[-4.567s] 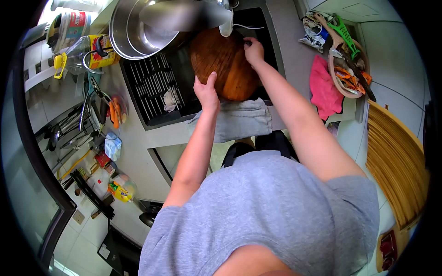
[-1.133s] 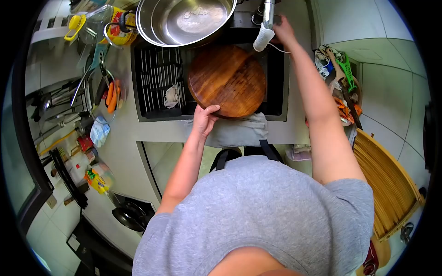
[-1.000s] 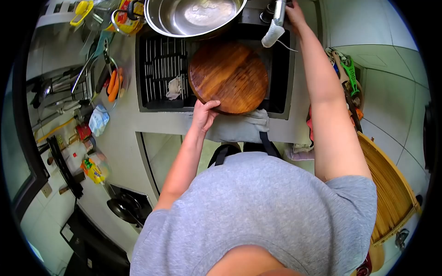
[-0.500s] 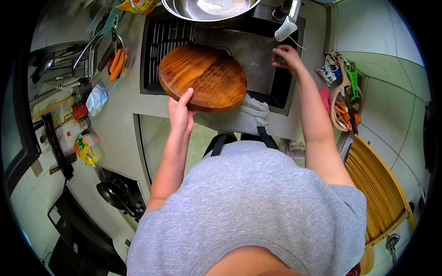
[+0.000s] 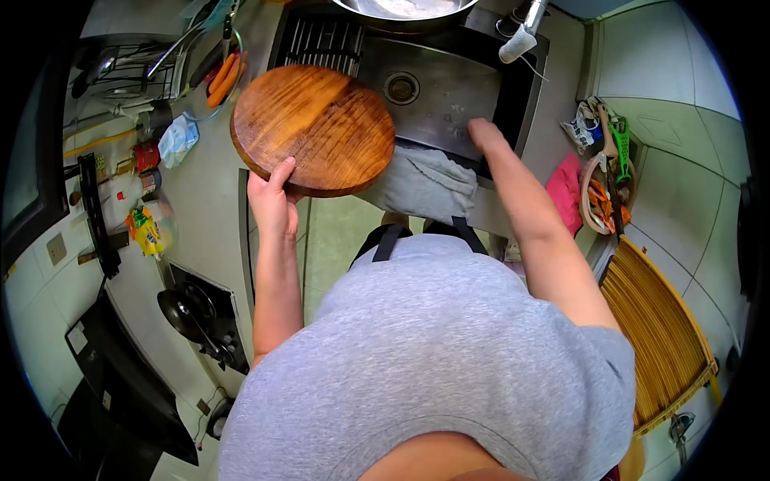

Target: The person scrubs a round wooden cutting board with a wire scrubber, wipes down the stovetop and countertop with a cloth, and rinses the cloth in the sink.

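A round wooden cutting board [image 5: 317, 128], brown with a lighter band in its grain, is tilted over the left part of the sink. My left hand [image 5: 275, 200] grips its near edge, thumb on top and fingers underneath. My right hand [image 5: 484, 136] hangs over the right front of the sink [image 5: 437, 76], apart from the board; its fingers are hidden from view. Between my hands, a grey cloth [image 5: 429, 184] lies over the sink's front edge.
A metal basin [image 5: 409, 8] stands behind the sink, near the faucet [image 5: 525, 36]. A drying rack [image 5: 325, 44] spans the sink's left side. Carrots [image 5: 224, 80] lie on the left counter; a basket with a green peeler [image 5: 619, 148] is at right. A pink cloth [image 5: 565, 192] hangs nearby.
The cutting board has moved left with my left hand, uncovering the sink drain. My right hand has come down toward the sink's front edge, and its fingers no longer show.
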`<state>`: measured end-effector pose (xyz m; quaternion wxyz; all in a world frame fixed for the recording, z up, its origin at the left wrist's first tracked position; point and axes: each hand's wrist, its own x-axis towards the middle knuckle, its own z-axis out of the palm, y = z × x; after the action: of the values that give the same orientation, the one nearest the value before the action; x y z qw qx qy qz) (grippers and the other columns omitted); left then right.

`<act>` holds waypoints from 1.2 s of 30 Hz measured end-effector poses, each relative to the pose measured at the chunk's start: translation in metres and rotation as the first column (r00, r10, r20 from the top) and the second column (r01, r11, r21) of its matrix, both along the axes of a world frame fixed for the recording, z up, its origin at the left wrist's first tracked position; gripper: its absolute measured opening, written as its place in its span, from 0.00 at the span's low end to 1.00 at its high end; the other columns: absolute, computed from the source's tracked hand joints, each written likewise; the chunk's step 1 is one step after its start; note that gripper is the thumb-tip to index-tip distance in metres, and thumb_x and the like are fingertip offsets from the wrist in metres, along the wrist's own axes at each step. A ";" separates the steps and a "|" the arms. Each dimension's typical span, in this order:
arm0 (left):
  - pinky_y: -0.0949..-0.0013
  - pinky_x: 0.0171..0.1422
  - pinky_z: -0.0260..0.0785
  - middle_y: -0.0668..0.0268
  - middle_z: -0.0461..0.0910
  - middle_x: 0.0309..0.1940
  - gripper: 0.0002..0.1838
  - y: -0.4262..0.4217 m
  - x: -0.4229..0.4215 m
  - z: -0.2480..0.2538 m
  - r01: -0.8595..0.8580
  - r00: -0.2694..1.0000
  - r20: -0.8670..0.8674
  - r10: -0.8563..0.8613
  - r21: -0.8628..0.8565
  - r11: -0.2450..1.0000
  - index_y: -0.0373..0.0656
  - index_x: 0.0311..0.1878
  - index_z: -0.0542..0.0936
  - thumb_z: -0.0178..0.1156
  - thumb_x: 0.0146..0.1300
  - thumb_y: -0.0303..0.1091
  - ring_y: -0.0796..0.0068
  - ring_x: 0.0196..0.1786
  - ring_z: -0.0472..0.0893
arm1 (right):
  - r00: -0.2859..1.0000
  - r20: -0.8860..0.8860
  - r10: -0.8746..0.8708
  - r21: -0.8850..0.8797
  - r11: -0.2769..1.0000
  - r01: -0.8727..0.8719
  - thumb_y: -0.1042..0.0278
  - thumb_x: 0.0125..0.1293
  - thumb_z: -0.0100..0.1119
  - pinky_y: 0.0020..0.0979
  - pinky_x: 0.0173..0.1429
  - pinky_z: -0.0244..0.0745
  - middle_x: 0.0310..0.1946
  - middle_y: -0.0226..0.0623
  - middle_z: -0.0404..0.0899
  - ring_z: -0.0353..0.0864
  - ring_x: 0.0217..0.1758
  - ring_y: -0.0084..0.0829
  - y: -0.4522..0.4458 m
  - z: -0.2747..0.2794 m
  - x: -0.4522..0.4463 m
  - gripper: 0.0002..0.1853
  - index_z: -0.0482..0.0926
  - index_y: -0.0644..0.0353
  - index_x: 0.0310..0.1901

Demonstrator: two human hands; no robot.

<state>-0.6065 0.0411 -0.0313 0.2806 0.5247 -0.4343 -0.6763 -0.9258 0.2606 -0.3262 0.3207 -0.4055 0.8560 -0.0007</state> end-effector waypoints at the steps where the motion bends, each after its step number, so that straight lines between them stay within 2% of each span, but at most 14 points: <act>1: 0.57 0.54 0.83 0.56 0.78 0.60 0.26 0.001 0.007 0.001 -0.003 1.000 -0.004 0.003 -0.005 1.000 0.36 0.67 0.69 0.62 0.65 0.23 0.61 0.58 0.82 | 0.990 0.104 -0.099 -0.189 0.975 0.117 0.69 0.64 0.62 0.39 0.44 0.84 0.32 0.40 0.86 0.89 0.39 0.35 -0.005 0.009 0.007 0.14 0.85 0.63 0.50; 3: 0.54 0.59 0.79 0.57 0.77 0.60 0.27 0.003 0.017 0.002 -0.050 0.998 0.038 0.051 -0.026 0.998 0.36 0.68 0.69 0.62 0.66 0.24 0.60 0.60 0.80 | 0.771 0.512 -0.378 -0.107 0.863 0.494 0.68 0.62 0.64 0.36 0.37 0.82 0.31 0.38 0.85 0.88 0.33 0.32 -0.044 0.047 0.021 0.17 0.85 0.61 0.52; 5: 0.54 0.59 0.79 0.57 0.77 0.60 0.27 0.011 0.034 0.005 -0.080 0.995 0.055 0.080 -0.002 0.997 0.36 0.68 0.69 0.62 0.66 0.24 0.60 0.60 0.80 | 0.810 0.535 -0.241 -0.165 0.910 0.380 0.60 0.60 0.66 0.39 0.48 0.82 0.41 0.51 0.87 0.90 0.38 0.42 -0.084 0.083 0.031 0.21 0.84 0.58 0.54; 8: 0.55 0.59 0.79 0.57 0.77 0.60 0.27 0.009 0.046 0.005 -0.138 0.990 0.043 0.138 0.010 0.990 0.36 0.68 0.69 0.62 0.65 0.24 0.60 0.60 0.80 | 0.855 0.516 -0.056 -0.470 0.816 0.337 0.58 0.58 0.68 0.37 0.52 0.80 0.44 0.49 0.87 0.89 0.44 0.41 -0.145 0.108 0.048 0.25 0.83 0.55 0.57; 13: 0.55 0.58 0.80 0.57 0.78 0.60 0.26 0.011 0.063 -0.001 -0.169 0.984 -0.068 0.168 -0.016 0.985 0.36 0.67 0.70 0.62 0.66 0.24 0.61 0.60 0.80 | 0.745 0.667 -0.013 -0.566 0.642 0.517 0.50 0.58 0.71 0.38 0.67 0.72 0.60 0.53 0.81 0.80 0.64 0.45 -0.242 0.135 0.078 0.36 0.75 0.52 0.68; 17: 0.58 0.57 0.81 0.57 0.79 0.58 0.26 0.012 0.074 0.001 -0.201 0.974 -0.100 0.203 0.030 0.979 0.37 0.65 0.70 0.63 0.63 0.22 0.62 0.57 0.82 | 0.927 0.374 -0.036 -0.607 0.746 0.274 0.47 0.61 0.68 0.37 0.63 0.75 0.59 0.51 0.81 0.82 0.62 0.42 -0.242 0.132 0.070 0.38 0.72 0.56 0.70; 19: 0.56 0.56 0.81 0.57 0.79 0.58 0.26 0.010 0.080 -0.002 -0.210 0.971 -0.115 0.208 0.000 0.978 0.37 0.64 0.70 0.63 0.63 0.22 0.61 0.57 0.82 | 0.707 0.704 -0.063 -0.328 0.854 0.403 0.53 0.62 0.68 0.33 0.54 0.80 0.54 0.45 0.84 0.86 0.53 0.33 -0.209 0.143 0.062 0.34 0.73 0.58 0.68; 22: 0.54 0.53 0.83 0.57 0.78 0.58 0.26 0.009 0.088 0.003 -0.227 0.967 -0.113 0.229 0.030 0.973 0.37 0.64 0.70 0.64 0.63 0.23 0.61 0.56 0.82 | 0.492 0.860 -0.135 -0.113 0.890 0.441 0.58 0.69 0.63 0.37 0.57 0.81 0.56 0.38 0.82 0.85 0.53 0.32 -0.143 0.123 0.053 0.28 0.73 0.56 0.68; 23: 0.54 0.54 0.82 0.58 0.78 0.59 0.27 0.009 0.093 0.005 -0.215 0.971 -0.099 0.219 0.049 0.975 0.38 0.65 0.70 0.64 0.63 0.24 0.61 0.59 0.80 | 0.495 0.851 -0.175 -0.080 0.889 0.452 0.60 0.69 0.63 0.37 0.57 0.81 0.57 0.40 0.82 0.86 0.52 0.33 -0.119 0.103 0.052 0.27 0.74 0.57 0.68; 25: 0.54 0.55 0.80 0.59 0.77 0.59 0.27 0.004 0.098 0.002 -0.192 0.976 -0.093 0.198 0.070 0.979 0.38 0.66 0.70 0.64 0.64 0.24 0.62 0.61 0.78 | 0.945 0.305 -0.120 -0.206 0.960 0.188 0.64 0.65 0.64 0.37 0.56 0.81 0.54 0.47 0.84 0.87 0.51 0.42 -0.074 0.089 0.065 0.27 0.75 0.59 0.66; 27: 0.54 0.55 0.80 0.60 0.77 0.59 0.28 -0.001 0.102 -0.001 -0.181 0.979 -0.082 0.185 0.057 0.982 0.39 0.67 0.70 0.64 0.63 0.25 0.61 0.61 0.78 | 0.905 0.384 -0.183 -0.440 0.825 0.354 0.65 0.65 0.63 0.42 0.65 0.76 0.61 0.48 0.80 0.82 0.60 0.51 -0.039 0.100 0.102 0.28 0.73 0.56 0.68; 29: 0.53 0.56 0.79 0.60 0.77 0.60 0.28 -0.006 0.106 -0.004 -0.163 0.983 -0.080 0.167 0.059 0.985 0.39 0.67 0.70 0.64 0.63 0.25 0.61 0.61 0.78 | 0.975 0.222 0.026 -0.619 0.776 0.120 0.64 0.65 0.64 0.46 0.73 0.68 0.71 0.44 0.71 0.71 0.71 0.49 -0.016 0.119 0.131 0.34 0.67 0.51 0.73; 31: 0.52 0.57 0.78 0.60 0.77 0.60 0.27 -0.011 0.106 -0.002 -0.148 0.986 -0.071 0.153 0.066 0.987 0.39 0.66 0.70 0.64 0.63 0.25 0.62 0.62 0.77 | 0.975 -0.134 0.180 -0.445 0.868 -0.221 0.60 0.66 0.64 0.51 0.80 0.56 0.79 0.37 0.58 0.58 0.80 0.45 0.007 0.103 0.156 0.39 0.59 0.44 0.78; 36: 0.54 0.52 0.82 0.59 0.78 0.58 0.28 -0.024 0.108 -0.006 -0.094 0.989 -0.108 0.099 0.047 0.994 0.39 0.66 0.70 0.65 0.62 0.25 0.62 0.58 0.80 | 0.949 -0.201 0.244 -0.303 0.905 -0.297 0.52 0.68 0.63 0.55 0.84 0.41 0.83 0.29 0.47 0.45 0.85 0.42 0.029 0.093 0.176 0.42 0.54 0.39 0.80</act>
<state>-0.4983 0.0174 -0.0375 0.3253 0.5128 -0.3779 -0.6988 -0.7500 0.2892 -0.2328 0.1765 -0.5673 0.8016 -0.0668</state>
